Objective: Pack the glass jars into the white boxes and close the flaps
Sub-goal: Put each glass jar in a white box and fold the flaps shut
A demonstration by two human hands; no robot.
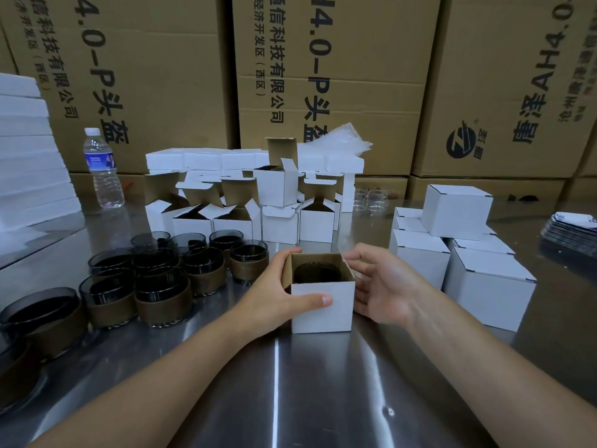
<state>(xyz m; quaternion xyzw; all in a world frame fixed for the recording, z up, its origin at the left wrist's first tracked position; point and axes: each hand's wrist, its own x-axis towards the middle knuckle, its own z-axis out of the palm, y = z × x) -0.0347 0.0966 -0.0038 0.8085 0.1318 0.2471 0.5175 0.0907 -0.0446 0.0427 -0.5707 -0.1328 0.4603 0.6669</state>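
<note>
Open white box [321,305], jar inside, held between both hands on steel table [323,399].

Box: square, matte white card outside, brown inside, top flaps not closed. Dark smoked glass jar [318,273], round, sits down in it. Left hand [274,286] grips left wall, thumb flat across front face, fingers curled over top edge. Right hand [384,286] cupped at right wall, thumb and forefinger pinching the side flap. Left of left hand: loose jars [161,286], brown-banded, clustered. Beyond the hands: empty boxes [232,218], flaps up. Right of right hand: closed boxes [484,282], stacked. Behind everything, printed brown cartons [339,76].
</note>
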